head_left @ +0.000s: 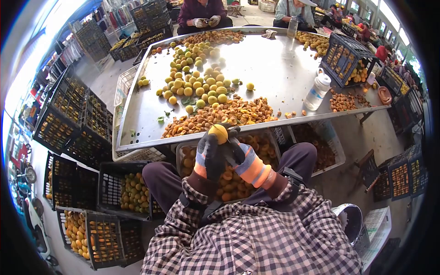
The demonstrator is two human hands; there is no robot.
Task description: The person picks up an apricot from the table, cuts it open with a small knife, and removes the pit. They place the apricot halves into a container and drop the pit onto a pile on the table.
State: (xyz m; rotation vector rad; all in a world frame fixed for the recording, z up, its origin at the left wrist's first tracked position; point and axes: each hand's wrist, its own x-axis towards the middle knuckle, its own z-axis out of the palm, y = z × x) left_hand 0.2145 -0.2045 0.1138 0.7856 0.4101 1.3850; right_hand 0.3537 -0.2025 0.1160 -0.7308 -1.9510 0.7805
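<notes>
Head view: you grip yellow fruit (218,133) between left hand (208,155) and right hand (243,158), both gloved, fingers curled, near counter (266,64), above crate (178,158).

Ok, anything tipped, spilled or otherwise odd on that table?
At the right of the table, a black crate looks tipped onto its side, with orange fruit at its open mouth, possibly deliberately. Nothing else stands out.
</notes>
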